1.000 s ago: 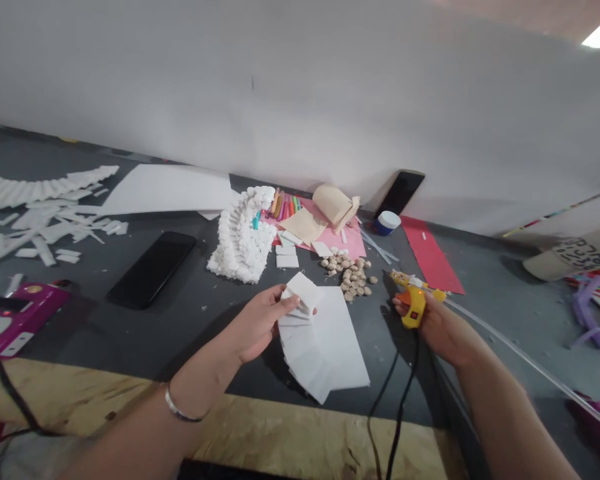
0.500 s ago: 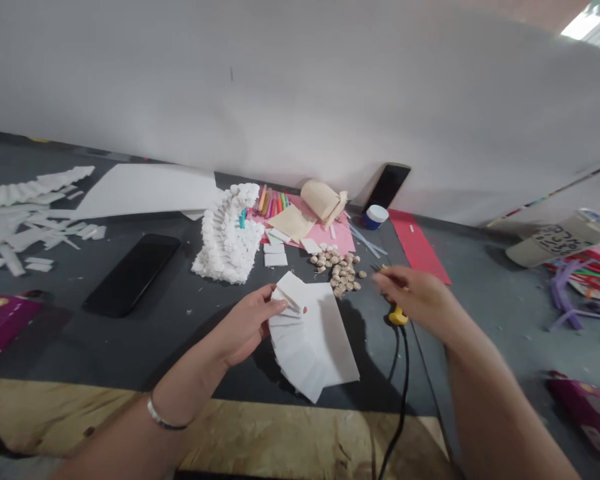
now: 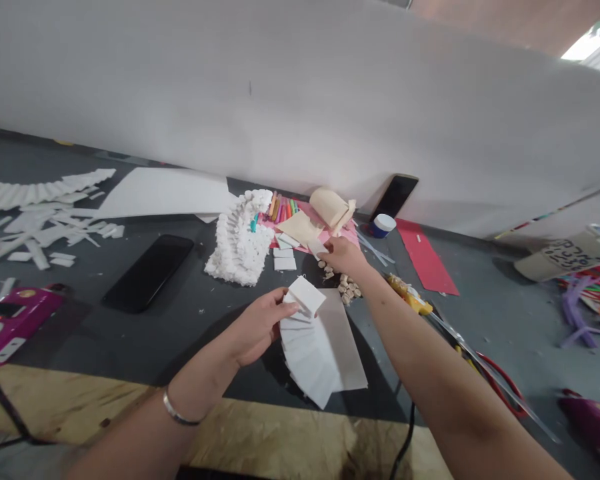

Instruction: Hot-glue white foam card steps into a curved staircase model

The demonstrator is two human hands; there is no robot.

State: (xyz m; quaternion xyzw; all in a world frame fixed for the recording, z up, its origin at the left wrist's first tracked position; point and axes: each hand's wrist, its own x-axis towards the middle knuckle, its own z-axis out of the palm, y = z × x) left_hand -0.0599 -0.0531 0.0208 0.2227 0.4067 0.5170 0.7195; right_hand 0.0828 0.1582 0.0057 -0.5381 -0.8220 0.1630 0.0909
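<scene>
My left hand [image 3: 263, 325] grips the upper left edge of a fan of overlapping white card pieces [image 3: 307, 363], thumb on top. The fan is layered on a flat white sheet [image 3: 337, 333]. Past its top, the closed fingertips of my right hand [image 3: 347, 259] pinch a small white card piece [image 3: 317, 249] at the edge of the pink paper. Several beige pellets [image 3: 349, 291] lie just under that hand. Beside my right forearm rests a yellow-handled tool [image 3: 414, 300], partly hidden by the arm.
A textured white model [image 3: 240, 247], a black phone [image 3: 149, 273] and white paper strips [image 3: 40, 230] lie to the left. Behind are crayons [image 3: 283, 208], a beige roll [image 3: 330, 205] and a blue jar [image 3: 381, 225]. Red-handled scissors [image 3: 505, 387] lie at right.
My right hand has moved left and away from the yellow-handled tool to the small white card piece. My left hand keeps its hold on the fan. The view has shifted slightly.
</scene>
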